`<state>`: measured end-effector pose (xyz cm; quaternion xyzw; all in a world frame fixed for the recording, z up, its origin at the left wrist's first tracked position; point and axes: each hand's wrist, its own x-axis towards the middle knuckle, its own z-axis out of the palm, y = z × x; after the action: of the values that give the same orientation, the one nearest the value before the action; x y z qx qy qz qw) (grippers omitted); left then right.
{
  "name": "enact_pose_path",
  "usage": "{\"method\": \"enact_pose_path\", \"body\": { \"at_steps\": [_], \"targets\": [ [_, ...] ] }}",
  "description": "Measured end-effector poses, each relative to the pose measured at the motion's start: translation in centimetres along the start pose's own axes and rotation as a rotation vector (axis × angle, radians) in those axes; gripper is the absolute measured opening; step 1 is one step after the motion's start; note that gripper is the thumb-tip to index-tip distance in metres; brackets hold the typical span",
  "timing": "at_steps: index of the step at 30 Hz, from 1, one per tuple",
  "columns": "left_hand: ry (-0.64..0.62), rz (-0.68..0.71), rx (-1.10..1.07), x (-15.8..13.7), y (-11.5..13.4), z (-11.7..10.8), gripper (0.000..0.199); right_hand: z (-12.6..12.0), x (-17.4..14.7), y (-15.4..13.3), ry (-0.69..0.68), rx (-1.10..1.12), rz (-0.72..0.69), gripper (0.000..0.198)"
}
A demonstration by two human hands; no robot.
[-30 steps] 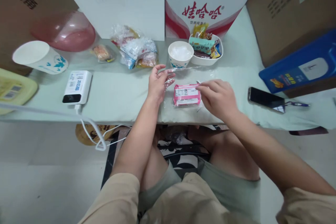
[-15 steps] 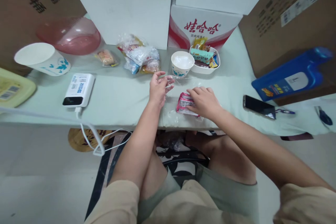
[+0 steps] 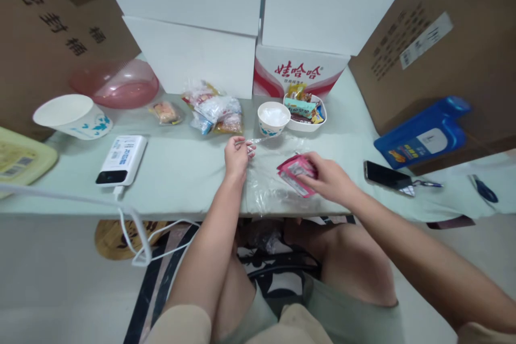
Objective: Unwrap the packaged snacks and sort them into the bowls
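Note:
My left hand [image 3: 237, 158] pinches the edge of a clear plastic bag [image 3: 262, 191] that lies spread on the table between my hands. With thumb and fingers, my right hand [image 3: 328, 178] grips a pink packet [image 3: 296, 178] with pale printed panels, held tilted over the bag's right side. It looks like more than one layer, but I cannot tell how many. Just beyond the bag stands a paper cup [image 3: 274, 121] with clear plastic in it. Beside it sits a white bowl [image 3: 308, 126] of wrapped snacks.
Wrapped snacks [image 3: 217, 110] lie in a pile behind my left hand. Farther left are a power bank [image 3: 123, 158] on a cable and a paper bucket [image 3: 76, 118] lying tilted. A blue bottle [image 3: 423, 134] and a phone [image 3: 387, 176] are at right. Cardboard boxes [image 3: 403, 37] wall the table.
My right hand has lifted the pink packet off the plastic bag and drawn it slightly right. My left hand's fingers have closed tighter on the bag's edge. The camera view has tilted up.

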<state>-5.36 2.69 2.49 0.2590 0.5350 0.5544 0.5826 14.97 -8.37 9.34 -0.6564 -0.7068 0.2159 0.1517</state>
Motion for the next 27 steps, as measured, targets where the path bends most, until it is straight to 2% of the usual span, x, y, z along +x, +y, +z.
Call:
{"method": "enact_pose_path", "body": {
  "at_steps": [4,6,9,12,14,16,18,20,23,25,27],
  "targets": [
    [-0.019,0.039,0.086,0.2,0.0,0.1,0.018,-2.7,4.1,2.6,0.356,0.892,0.167,0.033],
    [-0.061,0.107,0.152,0.0,-0.1,0.4,0.021,-2.8,6.8,3.5,0.433,1.208,0.243,0.027],
    [-0.180,0.212,0.240,-0.5,-0.5,1.3,0.023,-1.3,10.1,4.2,0.444,1.467,0.278,0.021],
    [-0.274,0.271,0.291,-0.9,-1.2,2.0,0.023,0.3,11.9,5.0,0.489,1.533,0.297,0.018],
    [-0.282,0.267,0.306,-0.9,-1.6,2.3,0.024,0.0,12.5,6.1,0.563,1.480,0.294,0.018],
    [-0.277,0.254,0.311,-0.8,-1.8,2.4,0.025,-1.9,13.1,7.5,0.670,1.321,0.281,0.020],
    [-0.287,0.250,0.314,-0.7,-1.8,2.4,0.026,-4.8,13.8,8.7,0.790,1.041,0.304,0.022],
    [-0.309,0.257,0.320,-0.5,-1.8,2.4,0.026,-7.8,14.8,9.0,0.844,0.696,0.364,0.026],
    [-0.323,0.250,0.319,-0.2,-1.7,2.6,0.025,-10.5,16.8,7.8,0.711,0.207,0.421,0.027],
    [-0.318,0.239,0.312,-0.1,-1.6,2.8,0.023,-10.8,18.5,6.7,0.562,-0.012,0.420,0.027],
    [-0.324,0.231,0.307,-0.1,-1.6,2.9,0.022,-10.2,20.3,6.0,0.404,-0.126,0.417,0.030]
  ]
}}
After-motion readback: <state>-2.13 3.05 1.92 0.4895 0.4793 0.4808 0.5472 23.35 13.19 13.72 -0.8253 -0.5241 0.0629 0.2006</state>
